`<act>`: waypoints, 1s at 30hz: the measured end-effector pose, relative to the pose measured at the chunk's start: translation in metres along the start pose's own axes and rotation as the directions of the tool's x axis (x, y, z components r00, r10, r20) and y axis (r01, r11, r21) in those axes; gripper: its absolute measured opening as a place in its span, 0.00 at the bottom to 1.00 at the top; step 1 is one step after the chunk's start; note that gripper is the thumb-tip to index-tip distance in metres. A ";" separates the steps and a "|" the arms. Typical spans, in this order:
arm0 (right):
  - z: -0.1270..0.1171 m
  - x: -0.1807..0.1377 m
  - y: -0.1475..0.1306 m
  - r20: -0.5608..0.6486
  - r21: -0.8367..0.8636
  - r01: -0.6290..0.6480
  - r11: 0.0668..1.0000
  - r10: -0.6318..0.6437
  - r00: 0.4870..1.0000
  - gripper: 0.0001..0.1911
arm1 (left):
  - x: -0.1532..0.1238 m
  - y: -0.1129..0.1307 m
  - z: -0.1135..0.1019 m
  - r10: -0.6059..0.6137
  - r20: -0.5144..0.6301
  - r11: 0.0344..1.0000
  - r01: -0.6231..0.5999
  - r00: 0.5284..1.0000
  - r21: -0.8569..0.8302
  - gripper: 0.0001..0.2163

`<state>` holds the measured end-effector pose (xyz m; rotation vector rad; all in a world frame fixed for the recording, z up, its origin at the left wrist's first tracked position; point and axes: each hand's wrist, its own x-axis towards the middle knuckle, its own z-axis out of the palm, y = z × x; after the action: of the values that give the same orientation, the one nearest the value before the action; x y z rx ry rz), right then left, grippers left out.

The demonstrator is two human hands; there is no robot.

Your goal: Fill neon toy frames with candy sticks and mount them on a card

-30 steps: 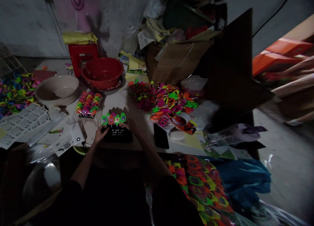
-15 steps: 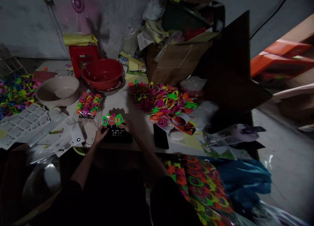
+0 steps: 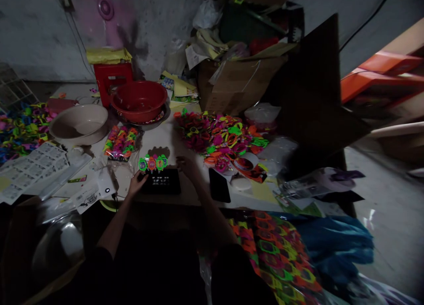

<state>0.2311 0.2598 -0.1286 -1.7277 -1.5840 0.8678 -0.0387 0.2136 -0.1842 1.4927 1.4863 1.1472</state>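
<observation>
A small black tray [image 3: 164, 182] lies on the table before me, with a row of bright green, orange and pink toy watches [image 3: 153, 163] standing along its far edge. My left hand [image 3: 137, 183] rests against the tray's left side, fingers curled on it. My right hand [image 3: 185, 164] hovers to the right of the tray, between it and a heap of neon toy watches [image 3: 221, 137]. Its fingers are dim and I cannot see whether they hold anything.
A black phone [image 3: 219, 185] lies right of the tray. Behind are a red basin [image 3: 139, 99], a beige bowl [image 3: 79, 124], a bagged bundle of watches [image 3: 121, 141], sticker sheets [image 3: 31, 163] and a cardboard box [image 3: 238, 82]. A patterned sheet [image 3: 274, 256] lies at lower right.
My right hand has left the tray's right end and moved right towards the heap of watches. The left hand stays at the tray.
</observation>
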 end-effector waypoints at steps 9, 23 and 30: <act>-0.073 0.003 0.056 -0.388 -0.233 -0.461 0.856 0.352 0.852 0.18 | 0.000 0.000 0.000 -0.018 0.006 1.000 0.018 1.000 0.007 0.16; -0.023 0.003 0.024 -0.075 0.154 0.058 0.986 -0.047 0.996 0.23 | 0.000 -0.001 0.002 -0.015 -0.001 1.000 0.015 1.000 -0.005 0.16; 0.016 -0.003 0.003 0.072 0.393 0.172 0.904 -0.216 0.974 0.23 | -0.001 -0.002 0.002 -0.023 -0.001 1.000 0.023 1.000 -0.014 0.17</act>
<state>0.2196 0.2571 -0.1399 -1.2410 -1.5054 1.1071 -0.0376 0.2126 -0.1866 1.4629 1.4892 1.1426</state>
